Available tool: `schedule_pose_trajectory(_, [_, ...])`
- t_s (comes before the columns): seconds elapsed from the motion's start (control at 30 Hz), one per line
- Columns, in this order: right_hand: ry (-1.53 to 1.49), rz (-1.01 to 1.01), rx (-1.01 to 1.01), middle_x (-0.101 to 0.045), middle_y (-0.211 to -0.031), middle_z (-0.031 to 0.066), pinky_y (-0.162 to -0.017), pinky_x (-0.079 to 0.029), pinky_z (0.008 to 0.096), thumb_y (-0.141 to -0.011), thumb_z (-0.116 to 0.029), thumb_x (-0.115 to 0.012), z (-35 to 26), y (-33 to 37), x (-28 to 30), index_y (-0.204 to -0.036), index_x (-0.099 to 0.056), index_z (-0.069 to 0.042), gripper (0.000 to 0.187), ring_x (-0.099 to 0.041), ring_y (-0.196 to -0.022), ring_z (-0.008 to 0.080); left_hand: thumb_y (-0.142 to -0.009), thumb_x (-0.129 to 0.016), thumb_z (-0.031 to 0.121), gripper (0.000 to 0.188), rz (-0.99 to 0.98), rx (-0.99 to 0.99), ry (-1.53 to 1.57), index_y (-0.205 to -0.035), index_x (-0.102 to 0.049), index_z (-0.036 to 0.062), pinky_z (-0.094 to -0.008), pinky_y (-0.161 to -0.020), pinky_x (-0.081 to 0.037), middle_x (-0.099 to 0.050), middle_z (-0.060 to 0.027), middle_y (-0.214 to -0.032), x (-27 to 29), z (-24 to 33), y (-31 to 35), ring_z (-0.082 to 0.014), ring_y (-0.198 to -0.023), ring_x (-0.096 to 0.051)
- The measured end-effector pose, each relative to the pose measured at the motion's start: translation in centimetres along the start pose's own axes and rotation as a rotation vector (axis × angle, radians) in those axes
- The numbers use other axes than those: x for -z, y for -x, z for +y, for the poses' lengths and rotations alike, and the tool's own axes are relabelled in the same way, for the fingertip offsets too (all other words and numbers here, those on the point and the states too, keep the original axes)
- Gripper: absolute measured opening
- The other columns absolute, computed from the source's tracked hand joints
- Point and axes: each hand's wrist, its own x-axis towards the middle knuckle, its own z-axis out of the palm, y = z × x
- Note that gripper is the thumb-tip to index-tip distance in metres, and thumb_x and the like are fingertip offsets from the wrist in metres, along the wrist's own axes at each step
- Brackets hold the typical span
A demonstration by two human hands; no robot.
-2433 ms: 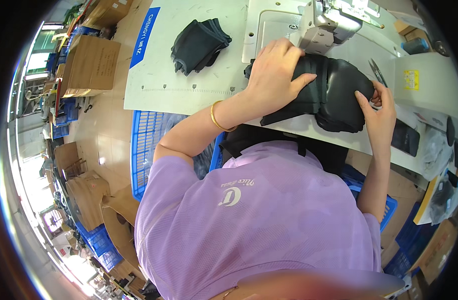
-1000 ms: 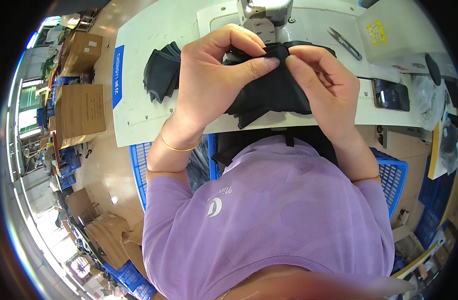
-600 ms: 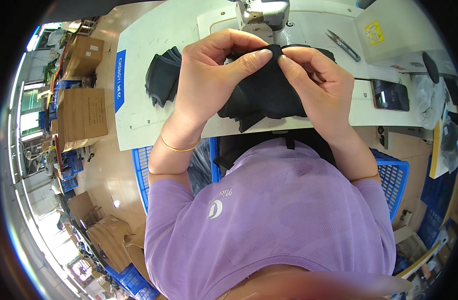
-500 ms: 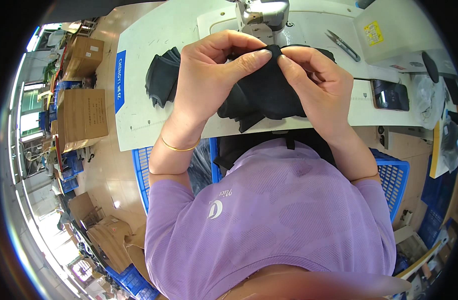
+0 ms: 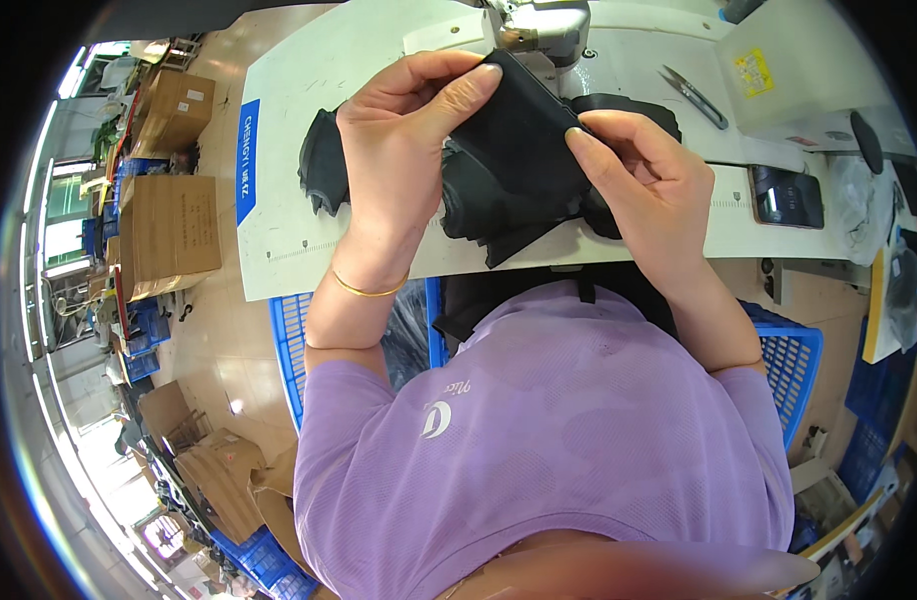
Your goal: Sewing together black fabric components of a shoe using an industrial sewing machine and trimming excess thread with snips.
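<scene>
Both my hands hold up a piece of black fabric (image 5: 529, 120) above the white sewing table (image 5: 289, 220). My left hand (image 5: 409, 125) pinches its upper left corner between thumb and fingers. Lower down on the right, my right hand (image 5: 644, 165) pinches the other end of the same edge, so the edge runs slanting between them. Beneath and beside the held piece lie more black fabric pieces, with one stack (image 5: 324, 165) partly hidden behind my left hand. The sewing machine head (image 5: 554, 35) stands just beyond the fabric.
Thread snips (image 5: 696, 98) and a black phone (image 5: 787, 195) lie on the table's right side, near a clear plastic bag (image 5: 859, 200). Blue baskets (image 5: 289, 345) stand below the table edge at both sides of me. Cardboard boxes (image 5: 169, 225) are on the left.
My hands have moved apart along the fabric edge. The left went up and left, the right slightly down and right, and the edge now stretches between them.
</scene>
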Motion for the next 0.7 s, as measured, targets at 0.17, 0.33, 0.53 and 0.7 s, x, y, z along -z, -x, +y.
schedule_pose_trajectory(0.17, [0.039,-0.003,0.032,-0.067,-0.074,0.0024,-0.059,-0.046,0.0189,-0.092,-0.011,-0.067,0.2,0.0,0.0,-0.098,-0.069,0.003,0.015,-0.059,-0.067,0.0038,-0.082,-0.075,-0.001,0.016,-0.006,0.02,0.043,-0.098,-0.072,-0.0039,-0.0199,-0.075,-0.052,-0.072,-0.0079,-0.088,0.5,-0.4,-0.2,-0.0102,-0.079,-0.066])
schedule_pose_trajectory(0.33, [0.059,0.006,0.058,-0.066,-0.073,0.0021,-0.059,-0.046,0.0192,-0.092,-0.01,-0.066,0.4,-0.2,0.1,-0.097,-0.069,0.003,0.014,-0.058,-0.065,0.0039,-0.082,-0.075,-0.002,0.016,-0.019,0.035,0.081,-0.098,-0.072,-0.004,-0.02,-0.077,-0.052,-0.072,-0.0084,-0.089,0.7,-0.7,-0.5,-0.0108,-0.08,-0.067])
schedule_pose_trajectory(0.53, [0.081,0.003,0.094,-0.065,-0.071,0.0014,-0.059,-0.046,0.0193,-0.092,-0.01,-0.066,0.3,-0.4,0.1,-0.096,-0.069,0.003,0.014,-0.058,-0.064,0.0037,-0.082,-0.075,-0.002,0.017,-0.025,0.041,0.114,-0.098,-0.071,-0.0049,-0.0206,-0.077,-0.052,-0.072,-0.0087,-0.088,0.6,-0.6,-0.7,-0.0115,-0.081,-0.067])
schedule_pose_trajectory(0.7, [0.016,-0.081,-0.065,-0.066,-0.073,0.0011,-0.06,-0.049,0.0194,-0.093,-0.011,-0.064,-0.1,-1.3,0.2,-0.095,-0.069,0.003,0.015,-0.06,-0.066,0.0031,-0.082,-0.076,0.002,0.018,-0.141,0.122,-0.016,-0.097,-0.072,-0.0057,-0.0222,-0.075,-0.052,-0.072,-0.0094,-0.088,1.6,-0.5,-3.0,-0.0128,-0.079,-0.067])
